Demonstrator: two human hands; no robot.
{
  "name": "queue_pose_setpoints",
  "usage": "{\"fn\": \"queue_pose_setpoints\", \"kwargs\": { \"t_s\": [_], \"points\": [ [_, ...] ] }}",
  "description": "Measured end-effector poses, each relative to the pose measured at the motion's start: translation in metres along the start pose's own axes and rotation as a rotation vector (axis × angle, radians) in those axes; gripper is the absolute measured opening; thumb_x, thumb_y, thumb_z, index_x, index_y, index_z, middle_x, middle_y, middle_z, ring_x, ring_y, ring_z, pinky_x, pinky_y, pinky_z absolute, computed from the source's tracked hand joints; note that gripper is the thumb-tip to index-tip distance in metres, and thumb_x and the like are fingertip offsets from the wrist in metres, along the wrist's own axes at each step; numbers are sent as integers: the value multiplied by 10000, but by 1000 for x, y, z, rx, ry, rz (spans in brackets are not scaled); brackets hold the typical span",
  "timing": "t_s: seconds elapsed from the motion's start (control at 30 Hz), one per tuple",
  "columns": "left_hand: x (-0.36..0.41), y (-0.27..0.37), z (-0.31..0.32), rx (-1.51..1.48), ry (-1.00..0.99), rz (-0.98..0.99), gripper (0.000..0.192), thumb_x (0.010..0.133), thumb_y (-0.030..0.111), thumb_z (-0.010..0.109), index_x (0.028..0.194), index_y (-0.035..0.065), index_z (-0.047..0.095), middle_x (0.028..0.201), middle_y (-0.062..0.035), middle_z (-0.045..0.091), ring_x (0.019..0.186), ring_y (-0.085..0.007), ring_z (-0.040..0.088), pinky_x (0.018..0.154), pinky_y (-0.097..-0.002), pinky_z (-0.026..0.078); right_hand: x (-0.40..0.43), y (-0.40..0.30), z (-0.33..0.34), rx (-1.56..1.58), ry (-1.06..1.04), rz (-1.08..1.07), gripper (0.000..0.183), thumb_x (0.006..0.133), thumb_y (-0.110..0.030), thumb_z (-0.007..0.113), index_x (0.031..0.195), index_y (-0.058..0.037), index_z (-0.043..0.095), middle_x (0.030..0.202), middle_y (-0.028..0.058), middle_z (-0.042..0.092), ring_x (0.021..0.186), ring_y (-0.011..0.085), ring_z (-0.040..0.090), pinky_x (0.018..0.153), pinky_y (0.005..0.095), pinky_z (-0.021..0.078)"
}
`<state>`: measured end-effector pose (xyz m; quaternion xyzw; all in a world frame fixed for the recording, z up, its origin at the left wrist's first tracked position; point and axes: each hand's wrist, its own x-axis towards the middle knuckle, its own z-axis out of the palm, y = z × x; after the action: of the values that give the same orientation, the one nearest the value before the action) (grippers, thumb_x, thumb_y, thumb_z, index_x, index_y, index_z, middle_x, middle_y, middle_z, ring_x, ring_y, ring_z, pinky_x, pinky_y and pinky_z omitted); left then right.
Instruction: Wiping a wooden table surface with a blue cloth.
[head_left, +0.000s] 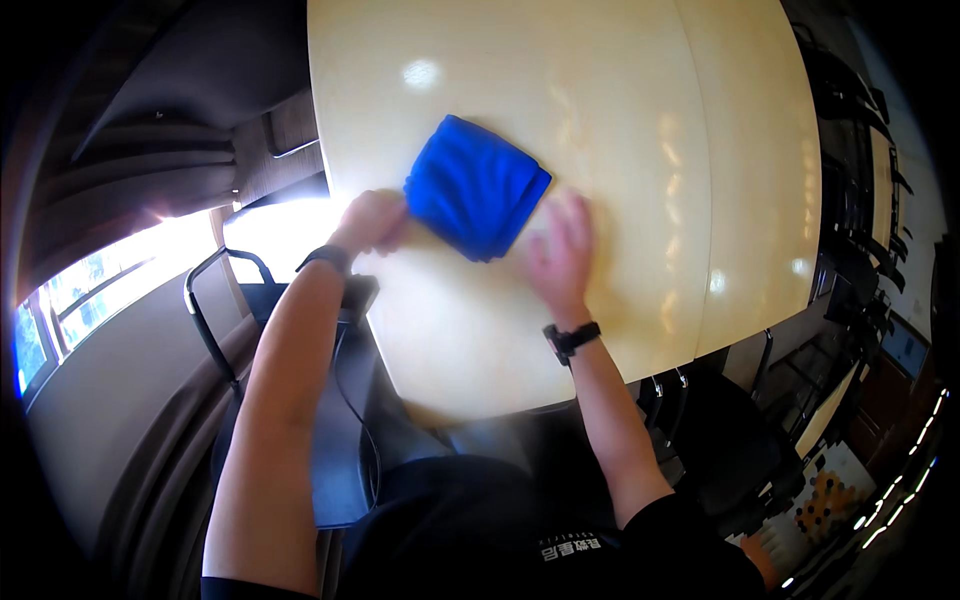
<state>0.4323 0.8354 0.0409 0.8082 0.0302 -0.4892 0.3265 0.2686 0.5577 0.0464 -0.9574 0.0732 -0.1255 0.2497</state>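
A folded blue cloth (476, 187) lies on the pale wooden tabletop (600, 97), turned at an angle, with soft creases across its top. My left hand (375, 219) is at the cloth's left corner, its fingertips blurred; whether they pinch the fabric cannot be told. Just off the lower right edge of the cloth is my right hand (562, 251), its fingers apart and blurred, holding nothing. Each wrist wears a dark band.
A chair with a metal frame (202, 300) stands left of the table, near a bright window. Dark chairs (727, 420) are by the table's lower right edge. A thin black cable hangs beside the near left side. More furniture lines the far right.
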Motion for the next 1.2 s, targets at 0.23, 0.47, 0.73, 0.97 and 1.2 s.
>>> {"fn": "queue_pose_setpoints", "kwargs": {
  "t_s": [0.23, 0.47, 0.73, 0.97, 1.2],
  "points": [
    [14, 5, 6, 32, 2, 6, 664, 1008, 537, 474, 647, 16, 673, 535, -96, 637, 400, -170, 613, 330, -281, 415, -109, 147, -48, -713, 222, 760, 567, 1027, -347, 475, 1495, -31, 432, 1571, 258, 357, 1439, 423, 350, 1185, 525, 279],
    [9, 8, -4, 116, -40, -71, 587, 1000, 503, 485, 726, 25, 687, 579, -91, 665, 428, -152, 622, 349, -261, 415, -108, 141, -40, -538, 299, 825, 566, 1019, -375, 424, 1495, -71, 451, 1587, 231, 346, 1455, 407, 323, 1203, 500, 254],
    [-37, 46, 13, 701, -61, 310, 265, 956, 306, 580, 938, 69, 698, 773, -92, 715, 684, -307, 687, 635, -416, 556, -98, 133, -47, -572, 325, 829, 546, 987, -344, 467, 1469, -88, 491, 1575, 197, 385, 1440, 381, 359, 1193, 492, 275],
    [-14, 96, 103, 955, 640, 817, 629, 875, 345, 686, 1444, 136, 521, 1548, -208, 393, 1421, -408, 363, 1160, -552, 291, -101, 129, -43, -585, 355, 816, 520, 971, -331, 486, 1432, -95, 529, 1543, 187, 431, 1424, 369, 388, 1172, 492, 306],
    [81, 105, 52, 1029, 902, 708, 618, 960, 418, 556, 1518, 176, 446, 1590, -184, 362, 1455, -405, 341, 1157, -590, 271, -110, 132, -49, -601, 318, 856, 542, 937, -324, 551, 1438, -121, 516, 1539, 178, 430, 1406, 387, 399, 1148, 530, 320]
  ]
}}
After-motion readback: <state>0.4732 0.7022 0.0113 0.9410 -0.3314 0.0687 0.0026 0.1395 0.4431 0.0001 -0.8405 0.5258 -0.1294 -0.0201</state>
